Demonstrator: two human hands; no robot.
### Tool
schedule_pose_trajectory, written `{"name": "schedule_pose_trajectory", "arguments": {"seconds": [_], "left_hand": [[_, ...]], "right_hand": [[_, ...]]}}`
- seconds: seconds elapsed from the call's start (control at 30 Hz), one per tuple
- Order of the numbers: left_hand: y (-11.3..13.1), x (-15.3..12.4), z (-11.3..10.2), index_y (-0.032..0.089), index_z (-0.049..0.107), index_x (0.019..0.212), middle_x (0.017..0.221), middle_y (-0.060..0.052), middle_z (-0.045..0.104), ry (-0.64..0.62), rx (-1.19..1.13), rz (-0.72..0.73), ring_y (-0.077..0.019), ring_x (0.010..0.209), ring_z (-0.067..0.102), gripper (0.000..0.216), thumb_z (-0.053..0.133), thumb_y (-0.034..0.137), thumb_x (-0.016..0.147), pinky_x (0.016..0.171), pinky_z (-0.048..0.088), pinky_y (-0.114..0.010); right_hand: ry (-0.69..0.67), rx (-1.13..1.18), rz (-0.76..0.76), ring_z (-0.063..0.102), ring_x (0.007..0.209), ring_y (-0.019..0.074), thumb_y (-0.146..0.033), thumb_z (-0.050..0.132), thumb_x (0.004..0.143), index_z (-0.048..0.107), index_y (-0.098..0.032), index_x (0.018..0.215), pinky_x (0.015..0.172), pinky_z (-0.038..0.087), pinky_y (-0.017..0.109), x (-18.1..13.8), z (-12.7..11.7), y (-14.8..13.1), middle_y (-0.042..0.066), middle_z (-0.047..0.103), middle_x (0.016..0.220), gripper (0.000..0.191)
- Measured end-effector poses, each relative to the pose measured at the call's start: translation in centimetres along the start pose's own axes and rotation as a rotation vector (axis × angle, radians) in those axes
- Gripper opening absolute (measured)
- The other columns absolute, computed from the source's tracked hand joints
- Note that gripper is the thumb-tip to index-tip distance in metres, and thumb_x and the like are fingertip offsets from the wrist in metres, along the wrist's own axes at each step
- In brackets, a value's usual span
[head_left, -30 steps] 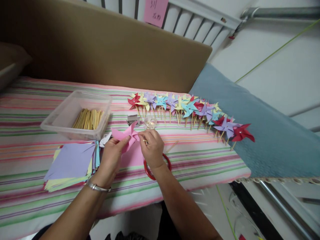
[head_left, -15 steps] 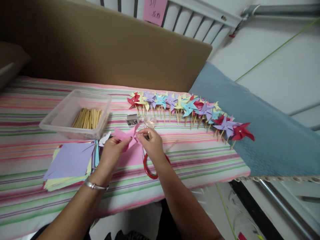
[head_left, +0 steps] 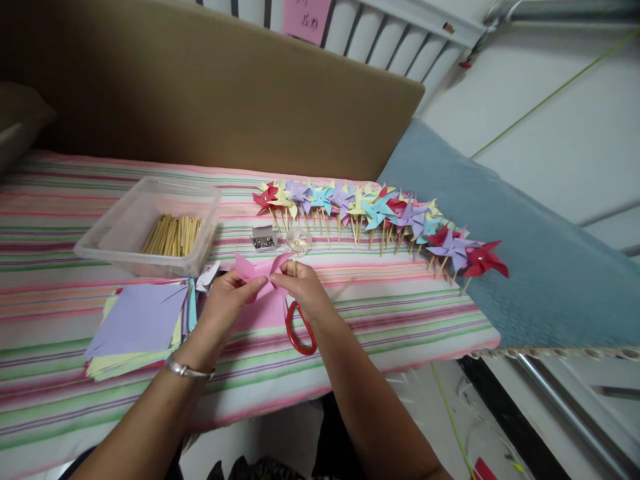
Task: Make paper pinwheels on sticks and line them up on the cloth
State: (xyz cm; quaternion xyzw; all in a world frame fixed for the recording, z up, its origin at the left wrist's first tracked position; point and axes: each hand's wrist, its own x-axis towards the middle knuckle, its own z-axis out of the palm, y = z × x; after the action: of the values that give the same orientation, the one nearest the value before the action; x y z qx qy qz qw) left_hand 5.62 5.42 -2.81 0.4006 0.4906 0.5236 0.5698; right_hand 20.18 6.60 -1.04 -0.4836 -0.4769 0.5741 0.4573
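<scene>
A pink paper pinwheel [head_left: 258, 269] with folded blades is held between both hands above the striped cloth. My left hand [head_left: 231, 297] pinches its left side, thumb on top near the centre. My right hand [head_left: 303, 287] is closed on the pinwheel's right side, fingertips by the middle; whether a pin is between them is too small to tell. Under the hands lies a flat pink paper sheet [head_left: 265, 313]. Red-handled scissors [head_left: 301, 343] lie by my right wrist, their blades mostly hidden. Just beyond the hands are a small box of pins [head_left: 263, 241] and a round clear dish [head_left: 299, 241].
A clear plastic bin [head_left: 107, 248] with short wooden sticks [head_left: 173, 235] stands at the left. In front of it is a stack of coloured paper squares [head_left: 137, 320]. Finished pinwheels [head_left: 379, 212] line the back and right. A cardboard panel [head_left: 225, 87] rises behind.
My right hand has shifted its grip slightly on the pink pinwheel, whose blades now stand more spread. More of the scissors' red handle shows beside my right wrist.
</scene>
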Motion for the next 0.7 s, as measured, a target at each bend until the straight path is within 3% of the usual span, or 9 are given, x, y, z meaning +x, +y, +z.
{"name": "schedule_pose_trajectory", "arguments": {"seconds": [0.47,0.7], "left_hand": [[0.7,-0.3,0.0,0.017,0.064,0.060,0.051,0.004,0.053,0.029,-0.008,0.004,-0.0089,0.048,0.040,0.025,0.080,0.036,0.056,0.048,0.031,-0.023],[1.7,-0.1,-1.2,0.015,0.060,0.060,0.053,0.004,0.053,0.056,0.142,-0.004,-0.0089,0.051,0.043,0.026,0.078,0.035,0.060,0.050,0.033,-0.022]], "right_hand": [[-0.038,-0.115,-0.031,0.050,0.062,0.0117,-0.029,0.065,0.065,0.057,-0.017,0.067,0.063,0.039,0.027,-0.4,0.4,-0.5,-0.003,0.056,0.065,0.014],[-0.157,0.008,0.045,0.056,0.073,0.0130,-0.035,0.069,0.069,0.066,-0.017,0.087,0.066,0.040,0.024,-0.5,-0.8,-1.2,0.001,0.064,0.079,0.025]]}}
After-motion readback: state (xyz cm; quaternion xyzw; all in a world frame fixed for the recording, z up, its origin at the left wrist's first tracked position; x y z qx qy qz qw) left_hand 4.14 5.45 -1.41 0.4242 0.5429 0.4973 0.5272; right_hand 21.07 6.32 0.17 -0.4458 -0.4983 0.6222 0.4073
